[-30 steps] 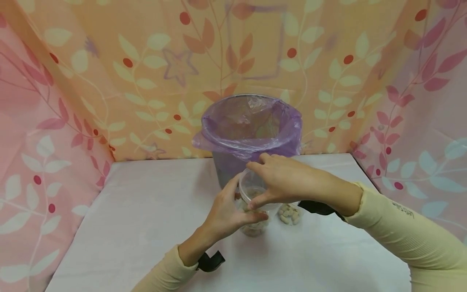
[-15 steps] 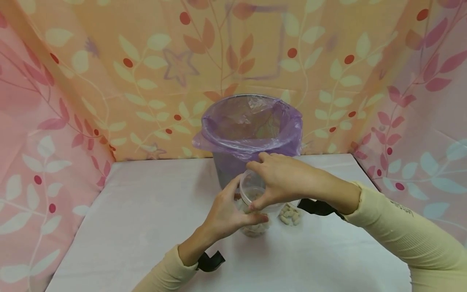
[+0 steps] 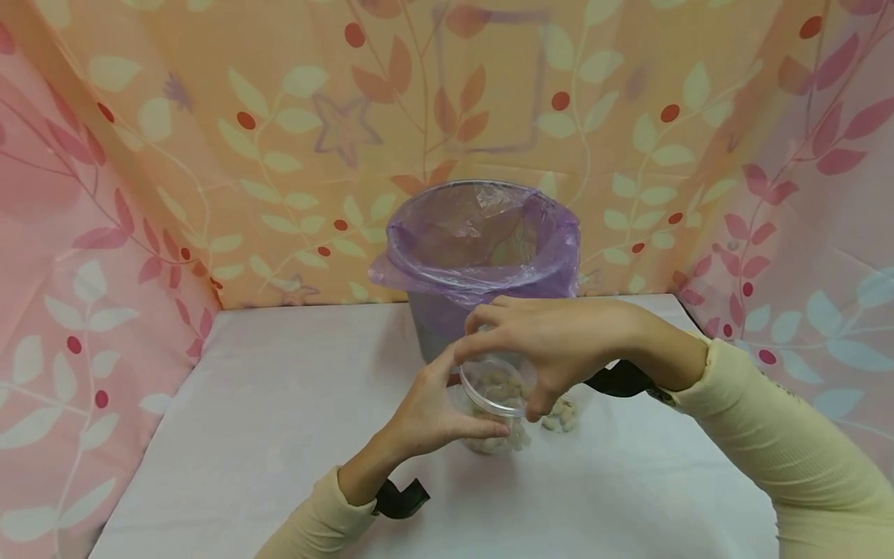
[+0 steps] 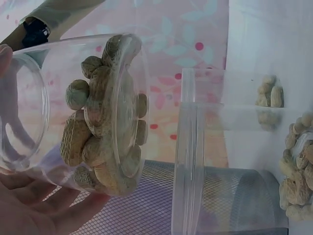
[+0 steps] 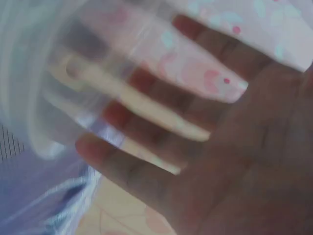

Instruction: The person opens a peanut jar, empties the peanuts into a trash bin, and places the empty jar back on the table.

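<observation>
My left hand (image 3: 426, 407) grips a clear plastic cup (image 3: 504, 407) from the left, thumb in front. In the left wrist view several unshelled peanuts (image 4: 76, 139) lie in the bottom of this cup. My right hand (image 3: 566, 338) arches over the cup's rim from the right and far side. Its fingers look straight and spread in the right wrist view; blur hides whether they touch the cup. Below stands a second clear container (image 4: 190, 171) holding peanuts. A third clear container (image 4: 205, 83), with a few peanuts, stands to its right.
Behind the hands stands a dark mesh bin (image 3: 429, 326) lined with a purple plastic bag (image 3: 482, 279). The table has a white cover (image 3: 300, 404). Patterned curtains (image 3: 279, 194) enclose its back and sides. Each wrist wears a black strap (image 3: 403, 498).
The right hand has gone from pinching the cup's near rim to arching over it, its thumb shifting right. The cup's rim sits lower and faces up more, with peanuts showing inside.
</observation>
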The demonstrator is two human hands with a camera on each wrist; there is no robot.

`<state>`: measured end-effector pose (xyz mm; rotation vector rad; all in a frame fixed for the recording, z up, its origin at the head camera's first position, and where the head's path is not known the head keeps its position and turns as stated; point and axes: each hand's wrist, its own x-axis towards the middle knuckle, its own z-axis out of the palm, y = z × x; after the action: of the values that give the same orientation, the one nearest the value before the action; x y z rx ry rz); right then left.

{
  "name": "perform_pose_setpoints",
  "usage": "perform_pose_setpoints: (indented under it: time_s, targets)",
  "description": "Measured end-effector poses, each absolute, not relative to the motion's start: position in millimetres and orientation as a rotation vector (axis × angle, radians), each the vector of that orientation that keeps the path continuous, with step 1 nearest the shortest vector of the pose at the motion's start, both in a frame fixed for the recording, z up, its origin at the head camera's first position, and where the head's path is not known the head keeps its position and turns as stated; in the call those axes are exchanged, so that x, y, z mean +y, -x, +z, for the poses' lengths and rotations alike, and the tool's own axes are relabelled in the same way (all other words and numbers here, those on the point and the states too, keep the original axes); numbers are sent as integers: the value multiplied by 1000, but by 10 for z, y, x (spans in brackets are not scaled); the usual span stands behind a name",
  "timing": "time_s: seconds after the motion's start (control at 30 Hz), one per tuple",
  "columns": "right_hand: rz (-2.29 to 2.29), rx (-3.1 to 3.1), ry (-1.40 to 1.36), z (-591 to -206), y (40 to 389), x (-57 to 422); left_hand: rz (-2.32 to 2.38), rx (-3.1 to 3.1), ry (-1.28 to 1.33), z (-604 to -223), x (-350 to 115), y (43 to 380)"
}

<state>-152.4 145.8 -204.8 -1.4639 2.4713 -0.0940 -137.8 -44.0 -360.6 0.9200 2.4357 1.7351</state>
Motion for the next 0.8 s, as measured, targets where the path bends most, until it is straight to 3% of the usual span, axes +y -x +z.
perform_pose_setpoints:
  time_s: [0.2,0.47,0.8]
  targets:
    - [-178,2483,1406,-2043,1520,1451,1761,2472,-906,-3607,-441,1363]
    - [-40,2780,1043,-2130,1406,1276,1773,2591,-815,-3629,-414,1345]
    - [25,2785,860,-2164,1426,1193,1758,2647,-778,-3653,-387,1319]
